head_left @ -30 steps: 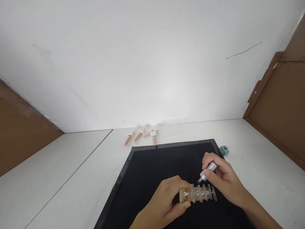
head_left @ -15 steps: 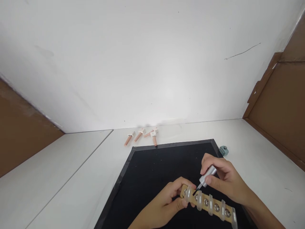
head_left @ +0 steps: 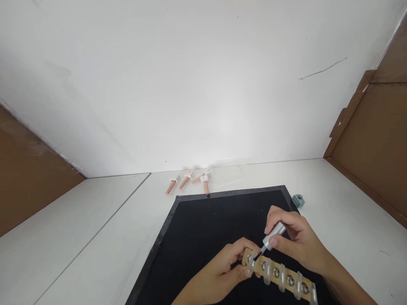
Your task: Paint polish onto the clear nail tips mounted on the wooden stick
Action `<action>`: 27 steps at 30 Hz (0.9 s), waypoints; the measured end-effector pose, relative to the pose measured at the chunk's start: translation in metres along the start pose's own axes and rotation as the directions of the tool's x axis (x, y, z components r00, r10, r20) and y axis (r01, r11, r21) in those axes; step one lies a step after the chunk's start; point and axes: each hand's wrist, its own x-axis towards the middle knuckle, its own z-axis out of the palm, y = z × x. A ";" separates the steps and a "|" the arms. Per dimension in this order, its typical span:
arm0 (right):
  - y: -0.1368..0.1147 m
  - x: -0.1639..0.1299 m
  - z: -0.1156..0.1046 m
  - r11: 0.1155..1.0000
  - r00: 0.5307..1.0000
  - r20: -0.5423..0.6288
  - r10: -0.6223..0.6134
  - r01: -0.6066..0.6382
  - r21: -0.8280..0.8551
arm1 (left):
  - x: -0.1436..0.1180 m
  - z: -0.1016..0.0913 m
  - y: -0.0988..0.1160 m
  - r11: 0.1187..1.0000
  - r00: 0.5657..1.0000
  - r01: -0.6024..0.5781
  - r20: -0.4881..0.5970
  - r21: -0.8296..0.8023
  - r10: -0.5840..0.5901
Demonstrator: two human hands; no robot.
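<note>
My left hand (head_left: 230, 267) pinches the left end of a narrow yellowish strip (head_left: 286, 270), which slants down to the right above the mat. Along it sit several round shiny metal pieces and several clear nail tips (head_left: 267, 271) set crosswise. My right hand (head_left: 292, 237) is closed around the silver cap of a nail polish brush (head_left: 274, 236). The brush's dark bristles point down and left, touching or very near the leftmost nail tip (head_left: 252, 260) beside my left fingers. My left fingers partly cover that end of the strip.
A black mat (head_left: 219, 220) with a dark grey border lies under my hands on a white table. Several pinkish sticks with white heads (head_left: 185, 182) lie behind it. A small grey-green bottle (head_left: 298, 200) stands at its right edge. Brown panels (head_left: 375, 140) flank both sides.
My right hand has moved slightly left with the brush, bringing the bristles from beside the second metal piece to the leftmost nail tip. The strip has shifted slightly right in my left hand.
</note>
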 end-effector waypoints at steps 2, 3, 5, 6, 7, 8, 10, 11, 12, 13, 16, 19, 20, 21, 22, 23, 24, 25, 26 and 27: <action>0.000 0.000 0.000 1.000 0.999 0.041 -0.009 0.009 -0.001 | 0.001 0.000 0.001 0.999 1.000 0.008 -0.002 0.043 -0.008; 0.000 0.000 0.000 1.000 0.999 0.053 -0.005 0.005 -0.010 | 0.001 0.000 0.001 0.998 1.000 0.011 -0.002 0.057 -0.011; 0.001 0.000 0.001 0.999 0.999 0.031 0.017 -0.016 -0.032 | 0.002 0.000 0.002 0.998 1.000 0.013 -0.003 0.060 -0.013; 0.001 0.000 0.002 0.999 1.000 0.002 0.027 -0.027 -0.035 | 0.001 0.000 0.003 0.999 1.000 0.014 -0.003 0.048 -0.014; 0.002 0.000 0.002 0.999 0.999 -0.025 0.032 -0.032 -0.028 | 0.001 0.000 0.003 0.999 1.000 0.018 -0.002 0.034 -0.018; 0.002 0.000 0.002 0.999 0.999 -0.044 0.030 -0.030 -0.016 | 0.000 -0.001 0.003 0.999 1.000 0.024 0.001 0.022 -0.024; 0.002 0.000 0.002 1.000 0.999 -0.033 0.014 -0.014 0.007 | 0.000 -0.001 0.003 1.000 1.000 0.030 0.005 0.009 -0.030; 0.002 0.000 0.002 1.000 1.000 -0.010 0.005 -0.005 0.010 | 0.000 -0.001 0.002 0.999 0.999 0.032 0.008 0.005 -0.032; 0.002 0.000 0.002 1.000 1.000 0.010 0.002 -0.002 0.005 | 0.000 -0.001 0.002 1.000 1.000 0.030 0.008 0.002 -0.030; 0.002 0.000 0.002 1.000 1.000 0.019 0.008 -0.008 -0.005 | 0.000 -0.001 0.002 1.000 1.000 0.026 0.008 -0.001 -0.026; 0.003 -0.001 0.002 0.999 0.998 -0.036 0.050 -0.051 -0.017 | 0.000 -0.001 0.001 1.000 1.000 0.023 0.012 -0.016 -0.023; 0.002 -0.002 0.002 0.999 0.998 -0.050 0.044 -0.043 0.016 | -0.001 -0.002 0.001 1.000 1.000 0.026 0.015 -0.016 -0.026; 0.002 -0.001 0.002 0.999 0.999 -0.029 0.034 -0.033 0.022 | -0.001 -0.002 0.001 1.000 1.000 0.027 0.014 -0.002 -0.027; 0.001 -0.001 0.002 0.999 0.999 -0.010 0.030 -0.030 0.020 | -0.002 -0.002 0.001 1.000 1.000 0.027 0.011 0.013 -0.027; 0.001 -0.001 0.002 0.999 0.999 -0.004 0.036 -0.036 0.015 | -0.002 -0.002 0.001 0.999 1.000 0.027 0.010 0.025 -0.027; 0.002 -0.001 0.002 0.999 0.999 -0.013 0.049 -0.049 0.009 | -0.002 -0.002 0.001 0.999 1.000 0.026 0.009 0.028 -0.026; 0.002 -0.001 0.002 0.998 0.997 -0.034 0.062 -0.062 0.006 | -0.003 -0.002 0.001 0.999 1.000 0.025 0.010 0.026 -0.025; 0.002 -0.001 0.002 0.998 0.996 -0.056 0.068 -0.067 0.009 | -0.003 -0.002 0.000 1.000 1.000 0.025 0.010 0.018 -0.025; 0.003 -0.001 0.002 0.998 0.995 -0.072 0.063 -0.062 0.021 | -0.003 -0.002 0.000 1.000 1.000 0.029 0.008 0.008 -0.029; 0.003 -0.001 0.002 0.998 0.996 -0.072 0.051 -0.049 0.035 | -0.004 -0.002 -0.001 0.999 0.999 0.036 0.005 0.001 -0.036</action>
